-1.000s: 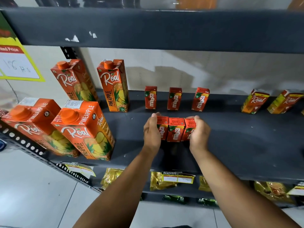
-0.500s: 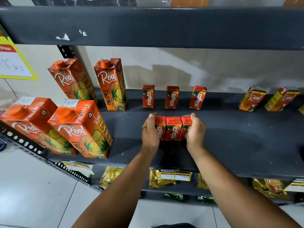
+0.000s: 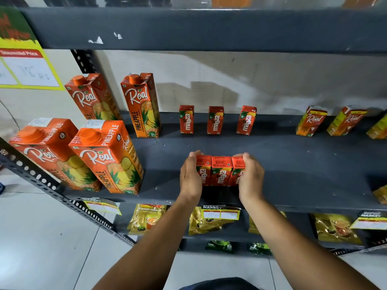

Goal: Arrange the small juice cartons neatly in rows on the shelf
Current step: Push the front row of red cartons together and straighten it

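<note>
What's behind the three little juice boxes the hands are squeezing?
Behind the front cartons, three more Maaza cartons stand spaced apart on the shelf near the wall. The shelf strip right behind the front ones is hidden by them.

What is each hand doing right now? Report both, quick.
Left hand: pressed against the left end of the three Maaza cartons.
Right hand: pressed against their right end, squeezing the trio together.

Landmark = price sign (image 3: 27,70), yellow, far left w/ handwritten figure. Right of it: 2 tall pineapple cartons (image 3: 140,105) at back, upright. Below it: 2 more tall cartons (image 3: 109,158) at front edge. Further down-right: yellow tea packets (image 3: 146,219) on lower level, w/ paper price tags (image 3: 221,213) above them. Grey floor tiles (image 3: 41,237) under sign
</note>
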A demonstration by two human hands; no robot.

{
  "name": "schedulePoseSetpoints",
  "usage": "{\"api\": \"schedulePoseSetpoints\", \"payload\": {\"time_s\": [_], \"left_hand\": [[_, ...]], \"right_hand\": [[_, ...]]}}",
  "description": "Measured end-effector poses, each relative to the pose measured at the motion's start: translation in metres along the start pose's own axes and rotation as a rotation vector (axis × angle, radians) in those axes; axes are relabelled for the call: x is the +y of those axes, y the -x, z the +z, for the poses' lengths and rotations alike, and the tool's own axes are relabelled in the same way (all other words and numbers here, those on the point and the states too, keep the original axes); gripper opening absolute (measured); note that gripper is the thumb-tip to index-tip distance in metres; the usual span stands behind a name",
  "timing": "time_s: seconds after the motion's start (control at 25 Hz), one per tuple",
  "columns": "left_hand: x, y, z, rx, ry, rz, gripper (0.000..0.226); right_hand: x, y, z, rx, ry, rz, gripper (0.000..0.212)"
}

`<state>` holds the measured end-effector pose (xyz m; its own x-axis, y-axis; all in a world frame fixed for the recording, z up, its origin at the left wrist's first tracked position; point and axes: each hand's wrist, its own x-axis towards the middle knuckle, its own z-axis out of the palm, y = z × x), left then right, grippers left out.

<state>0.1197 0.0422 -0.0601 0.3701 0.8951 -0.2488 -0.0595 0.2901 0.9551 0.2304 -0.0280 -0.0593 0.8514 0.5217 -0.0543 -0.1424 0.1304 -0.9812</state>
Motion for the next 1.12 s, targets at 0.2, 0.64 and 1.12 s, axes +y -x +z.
{"api": "schedulePoseSetpoints", "payload": {"time_s": [0.2, 0.64, 1.12], "left_hand": [[-0.005, 0.024, -0.006, -0.034, 0.038, 0.016, 0.040], [0.000, 0.030, -0.006, -0.030, 0.017, -0.010, 0.045], [-0.006, 0.026, -0.006, -0.040, 0.006, -0.004, 0.047]], "right_hand": [[-0.001, 0.024, -0.011, -0.010, -0.001, -0.060, 0.032], [-0.002, 0.027, -0.012, 0.010, 0.074, -0.036, 0.033], [0.000, 0.025, -0.012, -0.006, 0.080, -0.020, 0.035]]}}
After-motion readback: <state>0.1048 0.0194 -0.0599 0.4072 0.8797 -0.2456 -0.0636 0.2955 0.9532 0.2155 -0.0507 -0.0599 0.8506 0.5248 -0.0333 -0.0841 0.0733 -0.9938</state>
